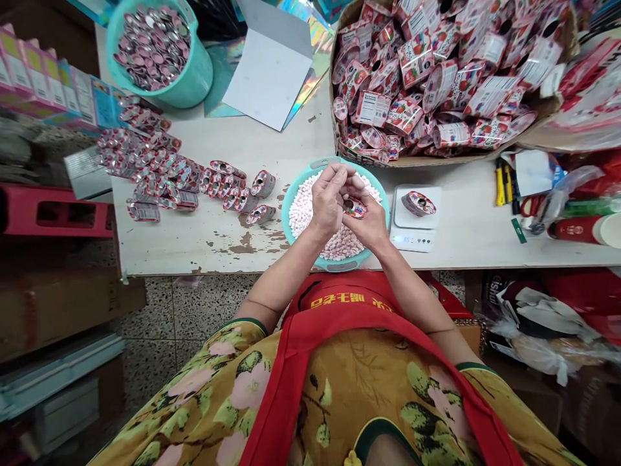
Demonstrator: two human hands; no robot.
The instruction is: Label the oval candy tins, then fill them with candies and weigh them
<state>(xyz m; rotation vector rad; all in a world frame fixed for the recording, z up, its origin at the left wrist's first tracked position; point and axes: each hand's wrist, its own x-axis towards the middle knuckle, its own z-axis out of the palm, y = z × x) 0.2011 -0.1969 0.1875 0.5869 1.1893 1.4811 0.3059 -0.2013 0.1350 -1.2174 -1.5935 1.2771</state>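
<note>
Over a turquoise basin (334, 265) of small pale pink pellets (301, 210), both hands are close together. My right hand (371, 223) is wrapped round a small printed oval container (356, 208) with a dark hole in its top. My left hand (330, 200) is closed, its fingertips pinched together above that container; what they hold, if anything, is hidden. To the right, a white digital scale (412, 241) bears another such container (419, 203).
Many similar containers (165, 165) stand in groups on the left of the white table (204, 249). A cardboard box (339, 147) full of them stands at the back. A turquoise bucket (194, 81) holds metallic lids (150, 45). Cutter knives (499, 184) lie at the right.
</note>
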